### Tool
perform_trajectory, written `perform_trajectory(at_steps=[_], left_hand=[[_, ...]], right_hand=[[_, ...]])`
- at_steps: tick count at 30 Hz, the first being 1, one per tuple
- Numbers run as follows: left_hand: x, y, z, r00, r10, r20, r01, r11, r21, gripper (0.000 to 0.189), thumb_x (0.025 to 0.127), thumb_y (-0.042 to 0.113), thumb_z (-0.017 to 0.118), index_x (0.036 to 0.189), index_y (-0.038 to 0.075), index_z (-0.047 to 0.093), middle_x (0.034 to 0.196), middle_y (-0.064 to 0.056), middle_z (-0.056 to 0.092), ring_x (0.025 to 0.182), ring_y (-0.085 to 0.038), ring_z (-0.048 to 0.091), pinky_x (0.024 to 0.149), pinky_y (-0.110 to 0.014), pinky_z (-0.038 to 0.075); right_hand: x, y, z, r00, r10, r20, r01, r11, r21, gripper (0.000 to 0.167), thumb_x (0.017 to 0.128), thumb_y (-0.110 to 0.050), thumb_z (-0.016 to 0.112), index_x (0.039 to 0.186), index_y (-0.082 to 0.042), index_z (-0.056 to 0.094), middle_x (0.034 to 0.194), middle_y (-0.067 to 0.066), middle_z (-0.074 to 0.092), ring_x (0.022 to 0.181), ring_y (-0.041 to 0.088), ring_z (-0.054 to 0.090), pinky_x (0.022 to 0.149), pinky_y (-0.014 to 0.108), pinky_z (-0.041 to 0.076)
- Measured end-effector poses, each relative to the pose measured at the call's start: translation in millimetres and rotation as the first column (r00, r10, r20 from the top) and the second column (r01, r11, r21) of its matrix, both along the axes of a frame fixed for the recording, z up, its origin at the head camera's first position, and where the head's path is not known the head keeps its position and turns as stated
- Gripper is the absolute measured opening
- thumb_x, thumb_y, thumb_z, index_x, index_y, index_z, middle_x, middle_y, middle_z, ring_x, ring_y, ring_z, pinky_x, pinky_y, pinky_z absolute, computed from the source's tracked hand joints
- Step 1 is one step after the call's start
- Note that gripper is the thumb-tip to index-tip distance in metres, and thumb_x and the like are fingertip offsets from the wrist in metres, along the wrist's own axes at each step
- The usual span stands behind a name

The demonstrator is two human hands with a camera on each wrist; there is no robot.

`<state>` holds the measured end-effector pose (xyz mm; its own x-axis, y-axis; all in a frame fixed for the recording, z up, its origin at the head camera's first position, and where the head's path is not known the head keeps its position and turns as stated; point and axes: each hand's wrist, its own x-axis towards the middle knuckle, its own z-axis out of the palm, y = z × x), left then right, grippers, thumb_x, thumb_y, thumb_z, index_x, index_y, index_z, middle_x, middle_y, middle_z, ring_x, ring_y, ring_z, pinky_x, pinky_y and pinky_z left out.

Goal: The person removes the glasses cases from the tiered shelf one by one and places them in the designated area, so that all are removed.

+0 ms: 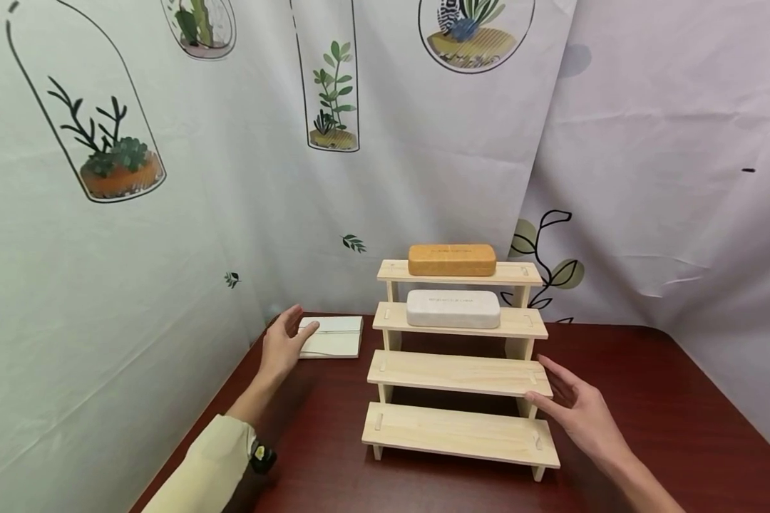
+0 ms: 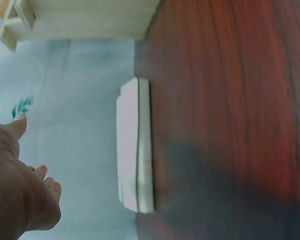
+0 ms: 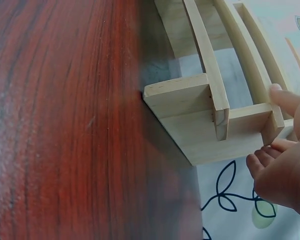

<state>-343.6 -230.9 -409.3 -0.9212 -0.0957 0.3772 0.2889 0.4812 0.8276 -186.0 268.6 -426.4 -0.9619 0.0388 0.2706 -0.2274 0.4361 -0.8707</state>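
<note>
A stepped wooden display stand [image 1: 452, 427] with several shelves stands on the dark red table. My right hand [image 1: 580, 413] holds the right end of its third shelf from the top, thumb at the front edge and fingers at the back; the right wrist view shows this hand [image 3: 285, 155] at the plank's end. An orange glasses case [image 1: 452, 261] lies on the top shelf, and a white glasses case [image 1: 453, 309] on the one below. At the left, my left hand [image 1: 284, 345], fingers spread, hovers by a flat white folded item [image 1: 335, 338] with a flap.
The dark red table [image 1: 321, 442] ends at its left edge against a white curtain [image 1: 231, 142] printed with plants in glass jars. The curtain also hangs behind the stand. A dark wristband [image 1: 262, 457] is on the left wrist.
</note>
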Motion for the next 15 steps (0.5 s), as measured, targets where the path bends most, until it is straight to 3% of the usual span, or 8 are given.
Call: perform_trajectory(at_steps=[9,15], left_hand=[[13.3,31.9,19.7,0.994,-0.103,-0.030,0.103,0.995,0.016,0.079,0.100,0.034,0.078,0.163,0.005,0.039,0.165,-0.011,0.044,0.155,-0.030,0.036,0.127,-0.043,0.031],[22.5,53.0,31.4,0.984,-0.172,-0.047,0.173,0.985,0.018,0.085,0.099,0.038,0.079,0.165,0.006,0.035,0.168,-0.010,0.040,0.158,-0.027,0.030,0.127,-0.048,0.028]], right_hand=[[-0.4,7.6,11.1,0.999,-0.007,-0.033,0.008,1.000,0.027,0.081,0.101,-0.027,0.078,0.164,0.002,0.035,0.163,0.027,0.041,0.146,0.049,0.042,0.095,0.003,0.042],[-5.3,15.7,19.9,0.997,-0.036,-0.062,0.038,0.999,0.032,0.081,0.101,-0.027,0.077,0.166,-0.004,0.034,0.165,0.023,0.041,0.150,0.029,0.044,0.096,0.003,0.043]])
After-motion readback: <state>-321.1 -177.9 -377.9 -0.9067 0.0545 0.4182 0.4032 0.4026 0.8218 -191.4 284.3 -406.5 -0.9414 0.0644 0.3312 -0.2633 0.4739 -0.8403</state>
